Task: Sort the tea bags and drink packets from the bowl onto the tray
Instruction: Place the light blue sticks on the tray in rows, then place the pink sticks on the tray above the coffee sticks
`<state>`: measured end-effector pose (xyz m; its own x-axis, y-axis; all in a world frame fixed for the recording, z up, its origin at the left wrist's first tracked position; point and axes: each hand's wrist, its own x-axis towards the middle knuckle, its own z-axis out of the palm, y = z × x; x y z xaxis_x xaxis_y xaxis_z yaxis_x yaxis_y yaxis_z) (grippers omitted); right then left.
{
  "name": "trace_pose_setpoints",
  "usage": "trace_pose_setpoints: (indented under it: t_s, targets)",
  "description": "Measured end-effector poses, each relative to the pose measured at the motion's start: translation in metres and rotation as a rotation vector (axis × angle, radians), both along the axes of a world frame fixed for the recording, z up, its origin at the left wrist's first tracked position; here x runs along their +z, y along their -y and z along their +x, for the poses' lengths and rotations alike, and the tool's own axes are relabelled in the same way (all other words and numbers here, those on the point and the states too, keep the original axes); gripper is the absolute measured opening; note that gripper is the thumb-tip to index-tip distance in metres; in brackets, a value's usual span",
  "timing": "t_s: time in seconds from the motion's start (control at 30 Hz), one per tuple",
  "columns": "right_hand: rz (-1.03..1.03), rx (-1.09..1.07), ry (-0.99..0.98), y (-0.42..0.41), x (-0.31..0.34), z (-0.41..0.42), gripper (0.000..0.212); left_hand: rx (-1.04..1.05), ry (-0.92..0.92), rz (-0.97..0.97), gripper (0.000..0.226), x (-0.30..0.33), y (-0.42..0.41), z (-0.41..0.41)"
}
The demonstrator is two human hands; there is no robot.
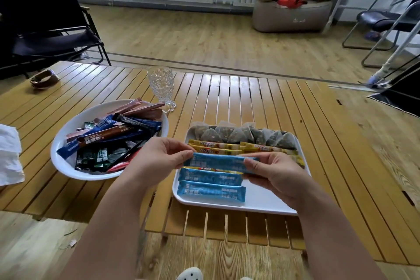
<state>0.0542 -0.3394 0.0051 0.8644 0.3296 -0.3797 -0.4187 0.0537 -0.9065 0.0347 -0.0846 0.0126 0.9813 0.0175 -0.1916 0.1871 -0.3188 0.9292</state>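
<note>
A light blue drink packet (219, 162) hangs level above the white tray (268, 202). My left hand (159, 157) pinches its left end and my right hand (275, 173) pinches its right end. On the tray lie two more light blue packets (211, 192), yellow Nescafe sticks (227, 146) and a back row of pyramid tea bags (238, 134). The white bowl (68, 166) at the left holds several dark blue, brown, green and black packets (109, 141).
A cut-glass goblet (160, 85) stands behind the bowl. A brown strap-like object (44, 78) lies at the far left of the slatted wooden table (250, 93), and white paper (9, 154) rests at its left edge. Chairs stand on the floor beyond.
</note>
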Motion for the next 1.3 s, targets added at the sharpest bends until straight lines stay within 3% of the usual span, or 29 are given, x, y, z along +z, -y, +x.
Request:
trace_pose_setpoints:
  t_s: [0.2,0.4,0.77,0.97,1.07,1.2,1.3]
  targets:
    - [-0.765,0.236,0.230,-0.009,-0.014,-0.007,0.003,-0.197,-0.209,0.491,0.007,-0.014,-0.011,-0.004]
    - [-0.979,0.222,0.283,-0.019,-0.019,-0.009,0.008,-0.214,-0.236,0.631,0.007,-0.020,-0.002,-0.002]
    - [-1.075,0.249,0.326,-0.026,-0.023,-0.009,0.016,-0.186,-0.251,0.666,0.015,-0.018,0.004,0.001]
    - [-0.959,0.260,0.246,-0.028,-0.023,0.001,0.029,-0.148,-0.270,0.598,0.011,-0.015,0.003,-0.001]
    - [-0.820,0.109,0.265,-0.038,-0.018,0.006,0.031,0.076,-0.112,0.554,0.007,-0.008,-0.019,0.003]
    - [-0.698,-0.076,0.358,-0.055,-0.016,0.010,0.022,0.630,0.195,0.602,0.005,-0.009,-0.061,0.004]
    - [-0.592,-0.118,0.399,-0.071,-0.013,0.012,0.019,0.803,0.237,0.667,0.013,-0.023,-0.079,0.005]
